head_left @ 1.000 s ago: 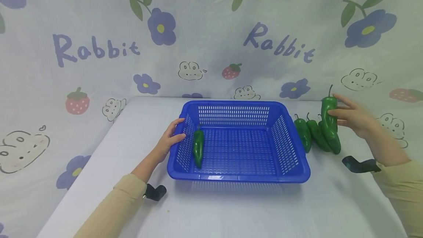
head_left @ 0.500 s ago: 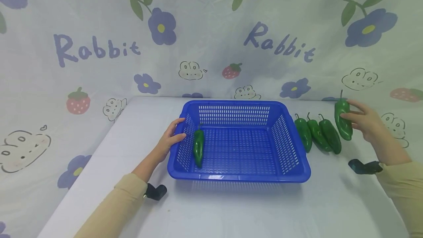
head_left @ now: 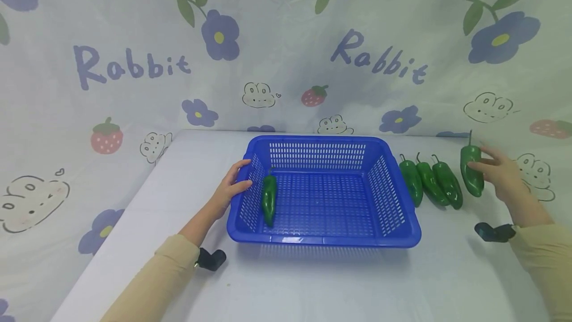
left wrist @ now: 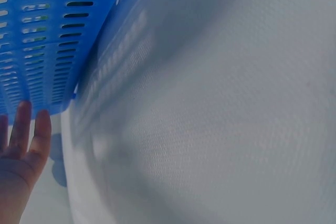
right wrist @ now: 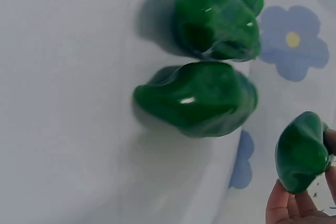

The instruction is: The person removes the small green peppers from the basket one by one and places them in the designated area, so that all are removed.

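A blue plastic basket (head_left: 326,240) stands on the table with one green pepper (head_left: 269,200) at its left side. My left hand (head_left: 227,194) rests at the basket's left rim, thumb and a finger on top. In the left wrist view, straight fingers of the left hand (left wrist: 23,153) lie by the outer wall. At the far right, my right hand (head_left: 502,175) holds another green pepper (head_left: 471,170) between thumb and fingers, stem up. In the right wrist view this held pepper (right wrist: 302,153) appears apart from the nearest lying pepper (right wrist: 199,99).
Three green peppers (head_left: 430,183) lie in a row right of the basket, the leftmost close to its wall. A white table (head_left: 313,287) carries everything. Behind it hangs a patterned cloth (head_left: 286,43). Dark wrist-worn devices (head_left: 493,232) jut from both sleeves.
My right hand has carried its pepper right, away from the row, and then lower. The third pepper in the row, partly hidden before, now shows fully. Left hand and basket keep their place.
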{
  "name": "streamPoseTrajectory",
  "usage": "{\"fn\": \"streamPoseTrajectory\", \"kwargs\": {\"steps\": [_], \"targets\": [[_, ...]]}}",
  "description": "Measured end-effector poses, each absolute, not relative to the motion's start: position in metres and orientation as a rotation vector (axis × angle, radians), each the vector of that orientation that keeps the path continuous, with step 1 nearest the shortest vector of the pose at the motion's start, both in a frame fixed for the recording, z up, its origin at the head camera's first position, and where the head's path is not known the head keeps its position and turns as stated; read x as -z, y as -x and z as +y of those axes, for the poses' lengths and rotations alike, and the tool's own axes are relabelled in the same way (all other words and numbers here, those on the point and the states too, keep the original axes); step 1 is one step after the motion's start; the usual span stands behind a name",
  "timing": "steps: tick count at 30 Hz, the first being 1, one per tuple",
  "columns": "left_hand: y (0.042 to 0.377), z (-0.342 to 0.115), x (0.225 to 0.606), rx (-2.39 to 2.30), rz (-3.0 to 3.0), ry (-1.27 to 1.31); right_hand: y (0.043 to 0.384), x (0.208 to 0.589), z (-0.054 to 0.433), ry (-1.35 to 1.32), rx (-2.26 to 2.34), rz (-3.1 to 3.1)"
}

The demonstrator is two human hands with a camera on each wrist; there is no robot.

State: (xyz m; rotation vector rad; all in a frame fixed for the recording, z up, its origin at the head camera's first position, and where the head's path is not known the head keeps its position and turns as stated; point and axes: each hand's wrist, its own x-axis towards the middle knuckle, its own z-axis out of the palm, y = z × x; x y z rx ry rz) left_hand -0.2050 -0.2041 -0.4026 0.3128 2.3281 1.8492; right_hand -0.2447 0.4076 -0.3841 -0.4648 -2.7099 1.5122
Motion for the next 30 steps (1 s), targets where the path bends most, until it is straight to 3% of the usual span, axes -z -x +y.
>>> {"fn": "streamPoseTrajectory", "kwargs": {"steps": [9,30], "targets": [[0.204,-0.204,0.402,-1.848,2.328,-0.304,0.253,0.417,0.429,0.477,-1.303,-2.852],[0.204,-0.203,0.400,-1.852,2.324,-0.309,0.241,0.424,0.414,0.520,-1.204,-2.945]]}}
